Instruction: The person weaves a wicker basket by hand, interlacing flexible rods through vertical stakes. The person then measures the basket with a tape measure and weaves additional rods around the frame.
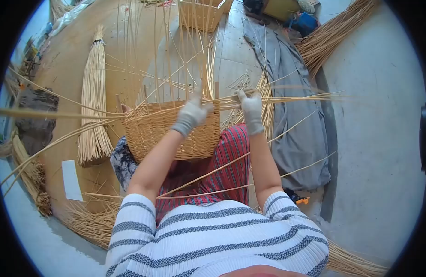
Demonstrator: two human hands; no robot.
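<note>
A half-woven wicker basket rests on my lap, with tall upright stakes rising from its rim. My left hand, in a pale glove, is at the basket's upper edge near its right part; its fingers are blurred by motion. Just right of the basket, my right hand, also gloved, is closed around a bundle of long wicker rods that run out to the right. More loose rods stick out from the basket's left end.
A tied bundle of rods lies at the left, near a white strip. Another basket stands ahead. Grey cloth covers the floor at the right, below a brown rod bundle. Loose rods lie at the lower left.
</note>
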